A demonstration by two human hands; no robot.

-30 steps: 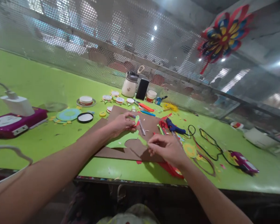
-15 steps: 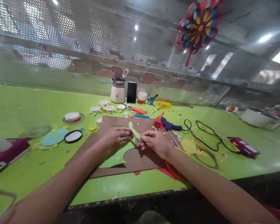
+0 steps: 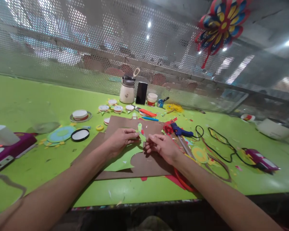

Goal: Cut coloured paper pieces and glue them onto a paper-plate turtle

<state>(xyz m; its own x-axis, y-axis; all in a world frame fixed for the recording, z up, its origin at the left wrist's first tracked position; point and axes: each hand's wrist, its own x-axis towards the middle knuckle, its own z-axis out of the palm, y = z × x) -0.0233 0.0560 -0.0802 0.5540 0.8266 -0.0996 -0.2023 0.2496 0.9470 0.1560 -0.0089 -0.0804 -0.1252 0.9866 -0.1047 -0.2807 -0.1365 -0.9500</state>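
Green paper strip (image 3: 141, 132): small leaf-shaped cut-out held between both hands over the middle of the brown card; long axis runs near-to-far, its far tip pointing away toward the mesh screen and tilted slightly left.
Left hand (image 3: 120, 138): fingers drawn together, thumb and fingertips pinching the strip's left side; wrist above the card.
Right hand (image 3: 162, 146): fingers curled, thumb and forefinger pinching the strip's near right end; the two hands nearly touch at the strip.
Brown card (image 3: 144, 163): large sheet lying flat on the table, near edge close to the table's near edge.
Green paper sheet (image 3: 121, 160): lies flat on the card under the left hand, a curved bite cut from its right edge.
Table (image 3: 21, 96): bright green top; broad bare stretch at far left, scraps scattered elsewhere.
Right of hands: blue glue gun (image 3: 180, 131), black cable (image 3: 219, 144) in loops, a purple socket block (image 3: 261, 159) at its end; little free room on that side.
Left of hands: black-rimmed round mirror (image 3: 80, 135), pale blue paper disc (image 3: 61, 133), tape roll (image 3: 79, 114); a clear lane of tabletop lies between these and the card.
Far edge: white jug (image 3: 127, 90), dark phone (image 3: 141, 93) propped upright, small white tub (image 3: 152, 98), all against the mesh screen (image 3: 86, 48).
Above right: paper pinwheel (image 3: 221, 24) in red, blue and yellow hanging on the screen.
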